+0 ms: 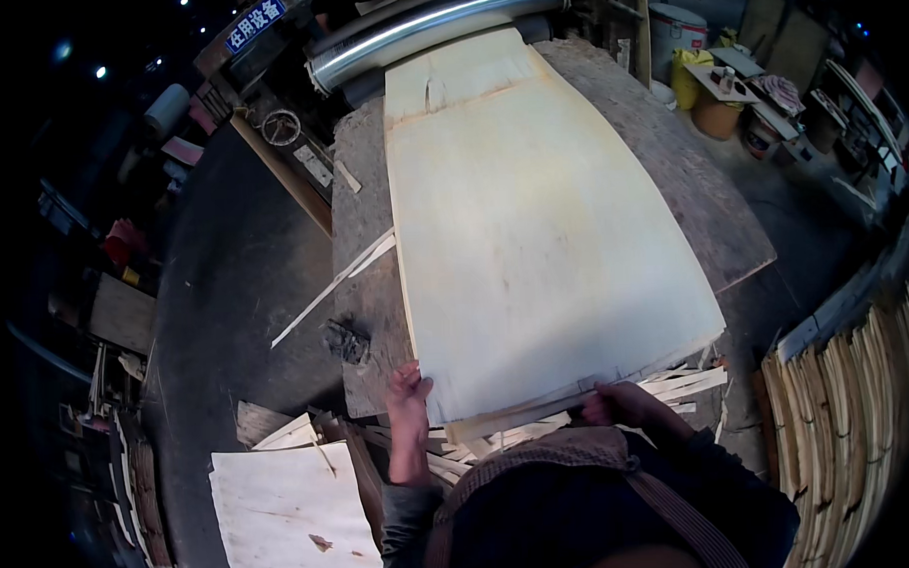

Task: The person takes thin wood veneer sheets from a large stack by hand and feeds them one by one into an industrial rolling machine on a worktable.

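A long pale wood veneer sheet (542,221) lies along a worn wooden table (707,205), its far end at a shiny metal roller (446,34). My left hand (408,384) is closed at the near left corner, its thumb and fingers gripping the edge. Farther right along the near edge, my right hand (614,404) is closed on the sheet's rim; its fingertips are partly hidden in shadow. Under the near edge another layer of veneer shows.
Loose veneer strips (688,384) lie below the near edge, and thin strips (334,283) stick out at left. A white veneer stack (292,515) stands at lower left, upright veneer sheets (850,430) at lower right. Buckets (717,115) sit at the far right.
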Tool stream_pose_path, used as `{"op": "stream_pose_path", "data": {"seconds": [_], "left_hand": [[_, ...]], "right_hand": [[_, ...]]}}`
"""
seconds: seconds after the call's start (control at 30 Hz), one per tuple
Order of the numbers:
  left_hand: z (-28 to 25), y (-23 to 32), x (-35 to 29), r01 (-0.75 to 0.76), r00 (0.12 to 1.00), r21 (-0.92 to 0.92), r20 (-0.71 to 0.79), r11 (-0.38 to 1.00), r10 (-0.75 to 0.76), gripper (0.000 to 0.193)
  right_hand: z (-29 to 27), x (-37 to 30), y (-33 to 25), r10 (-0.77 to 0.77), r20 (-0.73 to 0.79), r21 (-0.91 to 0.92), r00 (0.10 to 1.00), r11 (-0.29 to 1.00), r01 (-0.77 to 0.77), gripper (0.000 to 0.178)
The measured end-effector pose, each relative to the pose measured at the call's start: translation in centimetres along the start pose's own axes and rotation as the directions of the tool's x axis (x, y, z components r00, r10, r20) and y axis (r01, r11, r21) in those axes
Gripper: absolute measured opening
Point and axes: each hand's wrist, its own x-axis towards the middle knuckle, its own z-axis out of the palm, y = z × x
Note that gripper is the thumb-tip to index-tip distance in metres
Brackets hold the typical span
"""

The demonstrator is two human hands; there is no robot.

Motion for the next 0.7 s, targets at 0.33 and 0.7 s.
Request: {"op": "stream_pose_path", "data": {"seconds": [0.33,0.7], "left_hand": [[0.3,5.7,-0.4,-0.006,1.000,-0.169,0.002,0.986,0.007,0.046],[2.0,7.5,0.6,-0.007,0.993,-0.275,-0.116,0.962,-0.026,0.041]], "right_hand": [[0.2,-1.7,-1.1,-0.474,0.065,0.320,0.878,0.843,0.431,0.034],[1.5,-0.4,-4.5,-0.149,0.027,0.056,0.988,0.988,0.147,0.038]]}}
